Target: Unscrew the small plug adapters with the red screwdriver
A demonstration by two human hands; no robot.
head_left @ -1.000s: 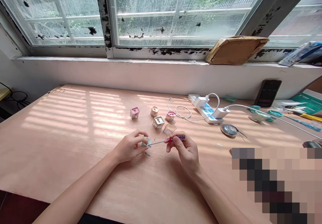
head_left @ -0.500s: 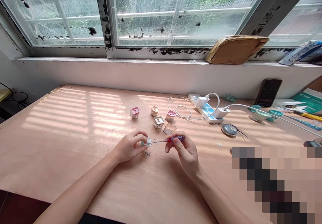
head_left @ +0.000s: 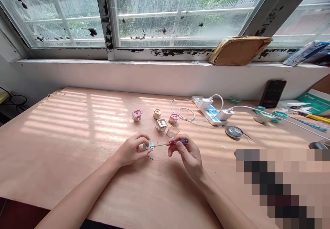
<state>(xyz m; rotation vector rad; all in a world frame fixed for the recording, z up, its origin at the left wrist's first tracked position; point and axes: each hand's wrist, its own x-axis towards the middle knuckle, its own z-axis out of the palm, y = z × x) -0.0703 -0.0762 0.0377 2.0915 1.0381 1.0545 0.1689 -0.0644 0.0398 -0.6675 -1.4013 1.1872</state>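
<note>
My left hand pinches a small pale-green plastic part just above the table, its fingers covering one side of it. In my right hand is a screwdriver with a red and purple translucent handle. The thin shaft points left and its tip meets the pale-green part; the exact contact point is too small to make out. Below the part lies a tiny dark metallic piece. Just beyond the hands is a clear, open plastic case. Behind it stand small boxes with clear sides, among them a white-topped one.
Pink-topped boxes and a beige-topped box stand farther back. A power strip with white plugs and looping cable lies to the right. Nearby are a round dark disc, teal containers and a phone leaning on the wall.
The whole view has shifted slightly left. Both hands keep nearly the same pose, with the screwdriver tip still at the pale-green part.
</note>
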